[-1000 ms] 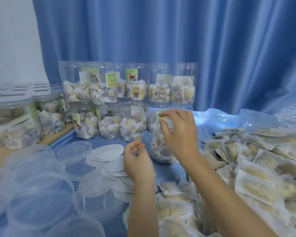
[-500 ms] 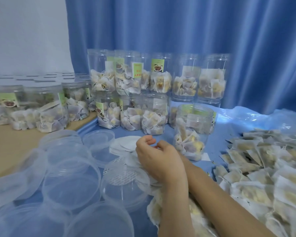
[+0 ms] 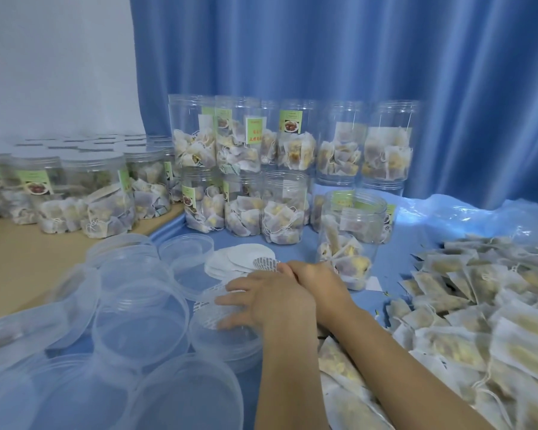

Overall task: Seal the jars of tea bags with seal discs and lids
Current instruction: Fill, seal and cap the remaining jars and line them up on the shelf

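Note:
An open clear jar (image 3: 350, 234) with tea bags inside stands alone on the blue cloth, just beyond my hands. A heap of white seal discs (image 3: 236, 260) lies to its left. My right hand (image 3: 320, 282) pinches one printed seal disc (image 3: 265, 264) at its edge, lifted off the heap. My left hand (image 3: 261, 299) rests with spread fingers on a clear lid (image 3: 227, 333) that has a patterned disc inside it. Many loose clear lids (image 3: 140, 318) lie at the near left.
Open filled jars (image 3: 289, 141) are stacked in two tiers at the back before a blue curtain. Lidded jars (image 3: 87, 184) stand on the wooden surface at the left. Loose tea bags (image 3: 485, 308) cover the right side.
My right hand left the lone jar's rim, came down to the disc heap and picked up a printed disc. My left hand spread onto a lid. The camera turned left.

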Motion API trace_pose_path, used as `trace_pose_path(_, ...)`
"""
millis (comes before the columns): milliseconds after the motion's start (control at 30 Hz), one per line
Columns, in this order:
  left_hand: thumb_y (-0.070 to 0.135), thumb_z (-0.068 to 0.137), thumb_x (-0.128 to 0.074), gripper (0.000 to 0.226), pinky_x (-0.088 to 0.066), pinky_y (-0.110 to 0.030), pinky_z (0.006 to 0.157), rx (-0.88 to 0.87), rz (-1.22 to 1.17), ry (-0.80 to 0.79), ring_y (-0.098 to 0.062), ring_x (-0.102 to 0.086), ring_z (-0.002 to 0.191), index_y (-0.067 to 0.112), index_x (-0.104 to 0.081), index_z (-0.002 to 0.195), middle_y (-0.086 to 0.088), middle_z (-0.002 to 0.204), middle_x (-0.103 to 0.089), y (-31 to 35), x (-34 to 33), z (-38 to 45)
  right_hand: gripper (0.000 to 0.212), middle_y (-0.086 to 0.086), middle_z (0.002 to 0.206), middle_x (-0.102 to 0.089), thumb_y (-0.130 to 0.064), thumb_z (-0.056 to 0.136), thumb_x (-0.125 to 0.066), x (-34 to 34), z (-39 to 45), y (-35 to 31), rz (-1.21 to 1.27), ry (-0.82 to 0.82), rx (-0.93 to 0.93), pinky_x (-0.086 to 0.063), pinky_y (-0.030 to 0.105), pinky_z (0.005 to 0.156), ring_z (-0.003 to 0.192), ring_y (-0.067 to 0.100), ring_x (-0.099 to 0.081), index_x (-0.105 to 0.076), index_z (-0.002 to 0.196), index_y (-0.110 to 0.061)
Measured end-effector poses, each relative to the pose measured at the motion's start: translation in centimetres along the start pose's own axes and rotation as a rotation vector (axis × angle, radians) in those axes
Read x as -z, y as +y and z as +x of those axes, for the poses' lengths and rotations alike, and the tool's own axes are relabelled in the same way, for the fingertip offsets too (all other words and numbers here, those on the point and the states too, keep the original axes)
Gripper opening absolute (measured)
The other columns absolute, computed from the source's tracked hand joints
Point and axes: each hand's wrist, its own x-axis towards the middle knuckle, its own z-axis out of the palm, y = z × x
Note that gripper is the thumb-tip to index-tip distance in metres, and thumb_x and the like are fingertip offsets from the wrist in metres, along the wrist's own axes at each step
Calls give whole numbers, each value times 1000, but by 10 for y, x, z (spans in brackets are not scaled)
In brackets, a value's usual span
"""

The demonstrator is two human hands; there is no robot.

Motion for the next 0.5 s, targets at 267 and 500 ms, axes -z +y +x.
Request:
trace_pose_path(267,14,93,-43,41,-44,-35,91,-188,-144,246,-39,-47,118,-3,-34,130,-26,141,-20,-6,-4,17,42,15,73,-55,-25,101,-34,0,0,3,100,103,-19,-30,32,61,70,28,-47,-26,59,-24)
trace_pose_path(500,-10,84,-55,49,-43,-9,69,-614,-984,552,-8,-60,107,28,-53,115,10,127,-48,2,0,18,43,5,53,-46,-23,100,-40,6,6,7,499,493,-176,-24,29,52,51,17,-43,-36,58,-15)
